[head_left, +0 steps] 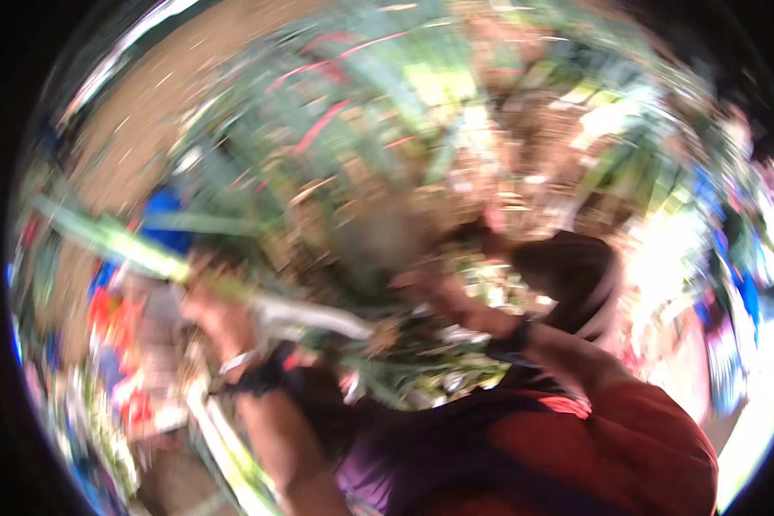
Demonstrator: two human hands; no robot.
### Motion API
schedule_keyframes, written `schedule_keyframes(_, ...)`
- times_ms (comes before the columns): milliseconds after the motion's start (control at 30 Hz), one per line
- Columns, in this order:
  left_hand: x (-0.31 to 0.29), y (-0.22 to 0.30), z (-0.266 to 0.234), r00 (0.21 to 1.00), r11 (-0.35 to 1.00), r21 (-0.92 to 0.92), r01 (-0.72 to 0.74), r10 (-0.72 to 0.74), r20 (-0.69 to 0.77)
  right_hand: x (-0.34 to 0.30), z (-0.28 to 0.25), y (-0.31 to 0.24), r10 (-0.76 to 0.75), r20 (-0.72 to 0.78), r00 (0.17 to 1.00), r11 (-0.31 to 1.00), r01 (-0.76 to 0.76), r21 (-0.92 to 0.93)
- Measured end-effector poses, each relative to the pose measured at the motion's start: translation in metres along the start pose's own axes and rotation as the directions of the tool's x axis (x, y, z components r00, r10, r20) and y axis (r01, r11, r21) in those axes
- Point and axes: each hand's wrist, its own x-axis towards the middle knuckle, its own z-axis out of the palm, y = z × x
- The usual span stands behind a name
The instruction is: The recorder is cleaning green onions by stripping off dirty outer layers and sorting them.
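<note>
A leek [322,318] lies slantwise across the middle, its green leaves reaching to the upper left and its white root end pointing right. My left hand [219,314] is closed around its shaft, with a dark band and a light bracelet at the wrist. Right of the root end is my right hand [447,301], reaching leftward and apart from the leek. Motion smears its fingers, so I cannot see whether they are closed or hold anything. A dark band [509,340] circles that wrist. Leek trimmings [430,365] are scattered below the hands.
A large heap of leeks [353,129], some with red ties, spreads ahead of me. More leeks [228,447] lie beside my left forearm. Bare brown ground [138,112] shows at the upper left. Blurred orange and red items [120,322] are at the left. My bent knee [572,271] is at the right.
</note>
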Motion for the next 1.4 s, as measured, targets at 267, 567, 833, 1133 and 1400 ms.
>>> schedule_keyframes(267, -0.114, -0.023, 0.163, 0.963, 0.999, 0.043, -0.015, 0.003, 0.268, -0.045, 0.083, -0.027, 0.446, 0.008, 0.895, 0.859, -0.430, 0.278)
schedule_keyframes(567, -0.230, 0.000, 0.266, -0.100, 0.938, 0.217, -0.271, -0.252, 0.963, -0.174, -0.183, -0.133, -0.001, -0.946, 0.325, 0.967, -0.240, -0.084)
schedule_keyframes(833, -0.072, 0.024, 0.104, 0.764, 0.827, 0.538, -0.162, -0.240, 0.599, -0.269, -0.337, -0.158, 0.068, -0.997, 0.047, 0.990, -0.127, 0.062)
schedule_keyframes(1133, -0.043, 0.061, 0.015, 1.000, 0.970, 0.244, -0.021, 0.020, 0.006, -0.041, -0.319, 0.053, 0.500, -0.688, 0.526, 0.756, -0.653, 0.050)
schedule_keyframes(1400, -0.064, 0.105, 0.000, 0.994, 0.992, 0.102, -0.076, 0.084, -0.072, 0.158, -0.056, 0.172, 0.485, 0.009, 0.874, 0.836, -0.461, -0.298)
